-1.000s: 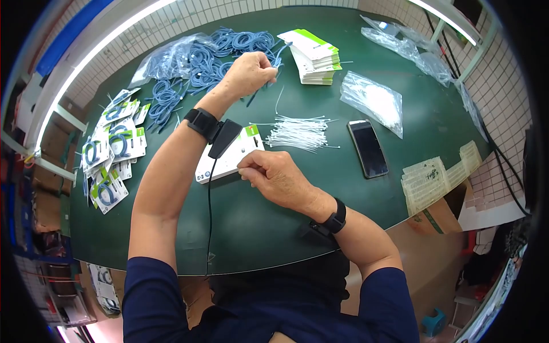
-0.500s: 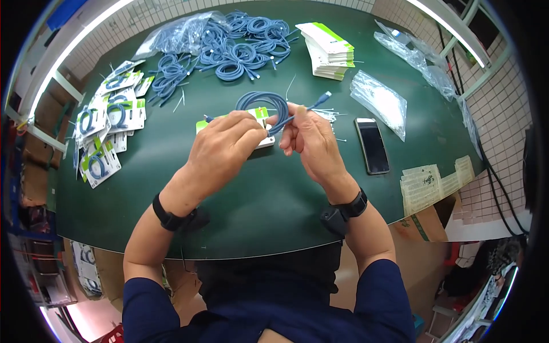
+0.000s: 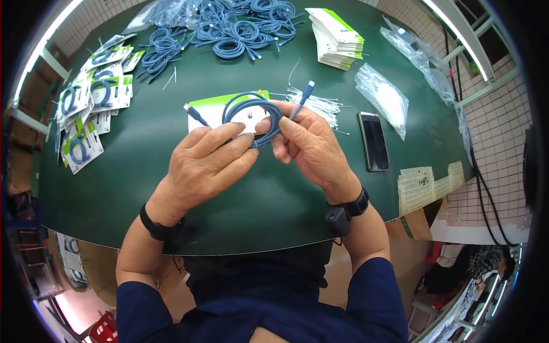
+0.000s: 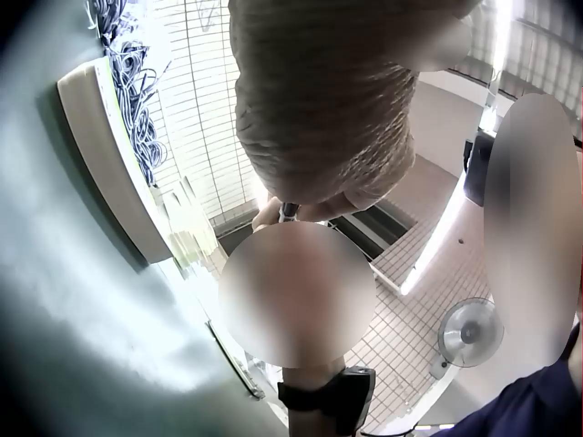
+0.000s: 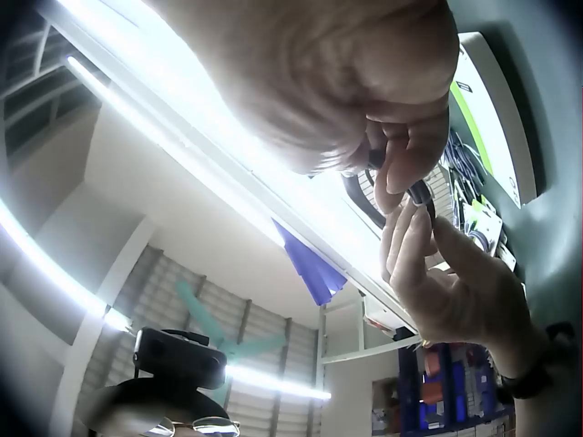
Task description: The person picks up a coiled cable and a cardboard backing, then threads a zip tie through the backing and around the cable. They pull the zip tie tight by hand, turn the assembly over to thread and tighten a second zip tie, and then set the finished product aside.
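Note:
A coiled blue-grey cable (image 3: 275,117) is held up between both hands in the head view, one connector end sticking out at each side. My left hand (image 3: 209,157) grips the coil's lower left, thumb and fingers at its bottom edge. On the right side, my right hand (image 3: 314,140) pinches the coil between thumb and fingers. Behind the coil, a stack of white and green packaging cards (image 3: 197,114) lies on the table, partly covered by it. In the right wrist view the fingertips of both hands meet around the dark cable (image 5: 421,193).
Loose white cable ties (image 3: 323,108) lie just past the right hand. More blue cable coils (image 3: 231,46) are heaped at the back, beside a card stack (image 3: 337,43). Packed cables (image 3: 80,148) pile up at left. A phone (image 3: 373,143) and a plastic bag (image 3: 380,97) lie at right.
The left hand has come back from the cable heap with a coil to the right hand in front. Since then, both hands have shifted slightly, and the left fingers have moved along the coil's lower edge.

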Tool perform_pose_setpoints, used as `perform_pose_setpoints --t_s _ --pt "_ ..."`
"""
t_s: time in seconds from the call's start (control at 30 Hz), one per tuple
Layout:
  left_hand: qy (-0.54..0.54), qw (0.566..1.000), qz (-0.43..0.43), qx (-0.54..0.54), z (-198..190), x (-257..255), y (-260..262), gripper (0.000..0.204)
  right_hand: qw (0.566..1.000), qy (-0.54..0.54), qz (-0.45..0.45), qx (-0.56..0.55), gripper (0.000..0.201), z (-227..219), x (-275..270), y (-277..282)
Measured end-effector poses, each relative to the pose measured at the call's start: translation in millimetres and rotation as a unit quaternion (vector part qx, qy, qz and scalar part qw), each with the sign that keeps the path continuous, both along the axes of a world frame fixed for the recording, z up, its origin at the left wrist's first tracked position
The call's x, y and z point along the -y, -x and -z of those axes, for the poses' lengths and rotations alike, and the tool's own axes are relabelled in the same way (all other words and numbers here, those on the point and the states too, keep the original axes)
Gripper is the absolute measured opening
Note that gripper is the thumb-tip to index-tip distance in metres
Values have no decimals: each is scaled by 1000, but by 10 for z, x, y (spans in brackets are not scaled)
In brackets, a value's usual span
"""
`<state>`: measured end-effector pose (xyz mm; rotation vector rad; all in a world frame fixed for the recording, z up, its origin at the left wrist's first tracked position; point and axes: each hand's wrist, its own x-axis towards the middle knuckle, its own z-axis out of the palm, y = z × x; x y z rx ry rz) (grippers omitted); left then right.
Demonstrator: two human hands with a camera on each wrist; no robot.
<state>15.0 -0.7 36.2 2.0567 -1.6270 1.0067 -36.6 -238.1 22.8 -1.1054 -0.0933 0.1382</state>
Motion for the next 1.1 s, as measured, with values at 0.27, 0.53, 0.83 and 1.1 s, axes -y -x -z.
perform_pose_setpoints --t_s 0.27,0.53,0.83,1.1 --pt "72 997 9 -9 104 24 -43 20 992 -102 -64 -33 44 46 22 -20" --pt "254 768 -6 -587 212 37 55 38 993 -118 19 -19 36 52 -80 -23" --pt "270 549 39 -790 315 11 -80 47 991 49 -61 -110 43 69 -289 20" --pt "178 573 40 -799 203 137 104 44 967 124 -210 -70 44 -19 32 -39"
